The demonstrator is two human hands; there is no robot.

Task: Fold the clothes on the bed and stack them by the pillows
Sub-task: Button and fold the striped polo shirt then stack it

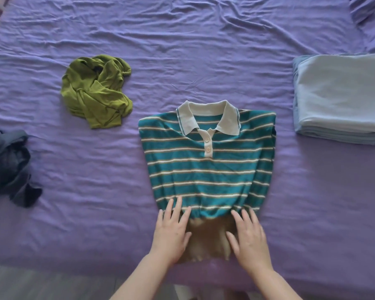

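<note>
Four lots of cloth lie on the bed (182, 50): one striped polo (206, 165) in the lower middle of the frame, one crumpled green garment (95, 92) at upper left, one dark crumpled garment (7, 167) at the left edge, and one folded pale blue stack (342, 96) at the right edge, partly cut off by the frame. One purple pillow corner (368, 16) shows at the upper right. The polo lies flat, collar toward the top of the frame, sleeves tucked under, two buttons showing on its placket, with its tan hem band (208, 237) nearest the bottom. Two bare hands come up from the bottom of the frame. The left hand (171, 230) lies palm down on the left end of the hem band, fingers straight and spread, tips reaching onto the lowest stripes. The right hand (249, 237) lies palm down on the right end, fingers likewise straight; neither grip closes on the cloth, both press flat. Bare sheet runs between the polo and the green garment, and between the polo and the stack. The bed's near edge crosses the lower left, with grey floor (30, 282) below it.
</note>
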